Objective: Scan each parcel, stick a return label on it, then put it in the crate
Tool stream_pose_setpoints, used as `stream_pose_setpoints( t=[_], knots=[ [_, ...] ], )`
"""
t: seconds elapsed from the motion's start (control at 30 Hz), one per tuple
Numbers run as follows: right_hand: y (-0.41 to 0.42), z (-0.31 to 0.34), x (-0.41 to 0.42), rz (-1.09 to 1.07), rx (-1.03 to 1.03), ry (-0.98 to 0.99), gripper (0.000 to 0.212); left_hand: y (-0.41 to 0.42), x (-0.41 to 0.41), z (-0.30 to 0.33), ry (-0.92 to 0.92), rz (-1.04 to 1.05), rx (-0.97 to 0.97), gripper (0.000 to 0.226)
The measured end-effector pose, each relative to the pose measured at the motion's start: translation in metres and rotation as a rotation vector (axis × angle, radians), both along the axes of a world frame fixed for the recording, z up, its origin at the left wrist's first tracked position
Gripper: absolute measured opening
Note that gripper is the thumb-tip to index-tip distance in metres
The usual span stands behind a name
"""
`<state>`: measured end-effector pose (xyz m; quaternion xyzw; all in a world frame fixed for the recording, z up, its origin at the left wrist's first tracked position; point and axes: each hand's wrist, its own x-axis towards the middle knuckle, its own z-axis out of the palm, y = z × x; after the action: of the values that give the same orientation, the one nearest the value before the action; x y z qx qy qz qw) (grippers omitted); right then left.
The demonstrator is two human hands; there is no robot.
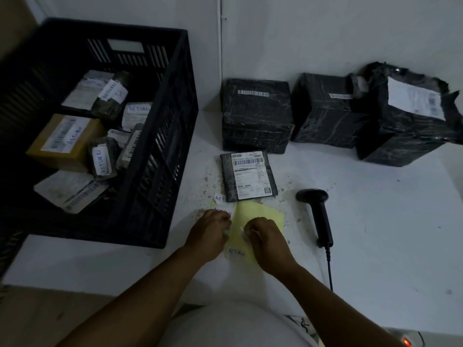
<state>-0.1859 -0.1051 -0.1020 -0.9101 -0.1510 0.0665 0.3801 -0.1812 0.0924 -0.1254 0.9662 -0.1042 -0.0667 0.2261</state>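
Observation:
A small flat black parcel (248, 175) with a white shipping label lies on the white table, just beyond a yellow backing sheet (258, 216) that carries white RETURN labels (236, 252). My left hand (211, 230) presses down on the sheet's left edge with curled fingers. My right hand (263, 232) pinches a white label at the sheet's middle. The black crate (160, 151) stands to the left, holding several parcels marked RETURN. The black scanner (317, 214) lies on the table to the right of my hands.
Three large black-wrapped parcels (256, 116) (323, 111) (411, 116) stand in a row against the back wall. The scanner's cable (329, 269) runs toward the table's near edge. A device with a red light (406, 341) sits at the bottom right.

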Motion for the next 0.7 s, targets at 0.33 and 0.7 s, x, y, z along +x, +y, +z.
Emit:
stream_pose_setpoints(
  t=[0.33,0.7],
  knots=[
    [-0.021,0.033,0.03,-0.28,0.39,0.218,0.008,-0.001,0.007,0.008,-0.001,0.005,-0.087,0.027],
    [-0.007,0.047,0.083,-0.058,0.178,0.198,0.04,-0.045,0.069,0.064,0.293,0.375,-0.663,0.036]
  ],
)
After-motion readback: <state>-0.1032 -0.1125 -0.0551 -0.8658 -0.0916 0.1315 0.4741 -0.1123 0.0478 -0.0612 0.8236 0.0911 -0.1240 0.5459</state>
